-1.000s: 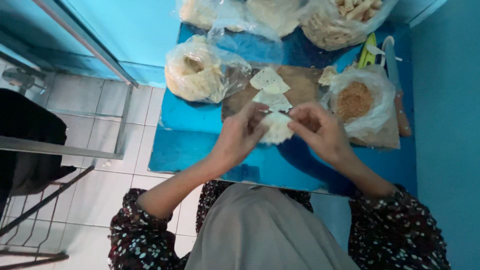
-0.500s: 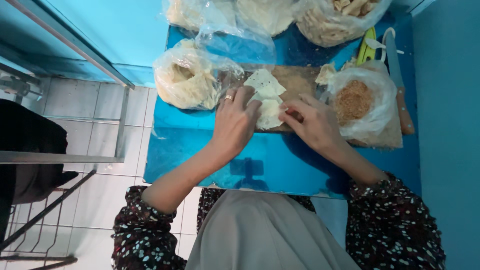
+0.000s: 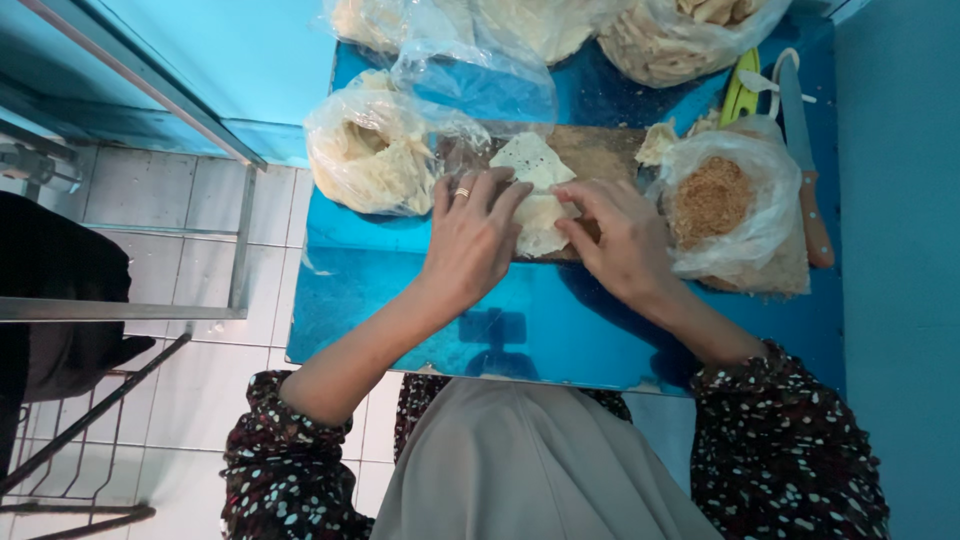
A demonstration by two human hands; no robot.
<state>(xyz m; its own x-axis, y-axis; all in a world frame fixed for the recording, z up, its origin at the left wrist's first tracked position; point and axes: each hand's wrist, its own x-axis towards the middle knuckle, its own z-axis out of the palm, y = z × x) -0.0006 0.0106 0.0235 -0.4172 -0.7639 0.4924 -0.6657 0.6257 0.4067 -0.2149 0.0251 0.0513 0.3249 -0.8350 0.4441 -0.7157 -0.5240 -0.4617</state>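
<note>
Head: bag holds brown crumbs.

A person at work: dark sleeves speckled with white and pale-blue dots cover both forearms, a grey headscarf drapes below, and 1 gold ring circles a left-hand finger.
</note>
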